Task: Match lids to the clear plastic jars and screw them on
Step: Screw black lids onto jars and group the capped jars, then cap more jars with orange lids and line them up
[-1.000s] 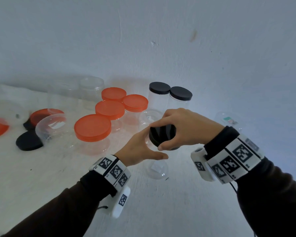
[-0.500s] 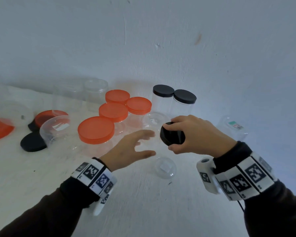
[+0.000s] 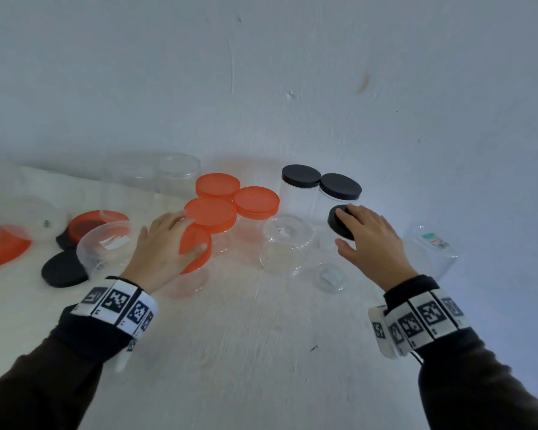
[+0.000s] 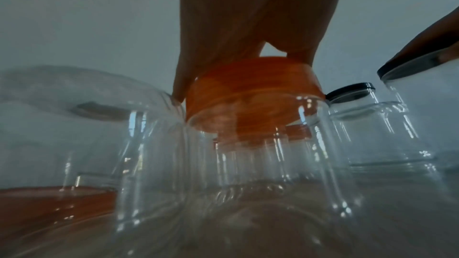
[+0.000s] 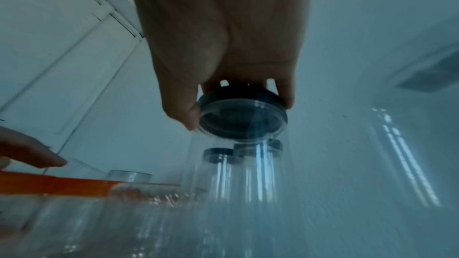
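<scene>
My right hand [image 3: 342, 229] grips a black lid [image 3: 339, 225] from above, fingers and thumb curled round its rim. The lid sits on a tall clear jar [image 3: 330, 274] that is tilted, its base low near the table. In the right wrist view the right hand [image 5: 238, 109] holds the same black lid [image 5: 243, 119]. My left hand [image 3: 188, 234] grips the orange lid [image 3: 199, 252] of the nearest orange-lidded jar. The left wrist view shows the left hand [image 4: 243, 77] on that orange lid [image 4: 253, 93]. An open clear jar [image 3: 284, 243] stands between my hands.
Two black-lidded jars [image 3: 302, 187] stand at the back, three more orange-lidded jars [image 3: 212, 212] left of them. A clear jar [image 3: 103, 246] lies on its side by a loose black lid [image 3: 64, 270] and loose orange lids [image 3: 0, 248]. A labelled clear container [image 3: 432, 246] is at right.
My left hand let go of the tall jar and moved left onto the orange lid. My right hand carried the black-lidded jar away from me, toward the two black-lidded jars.
</scene>
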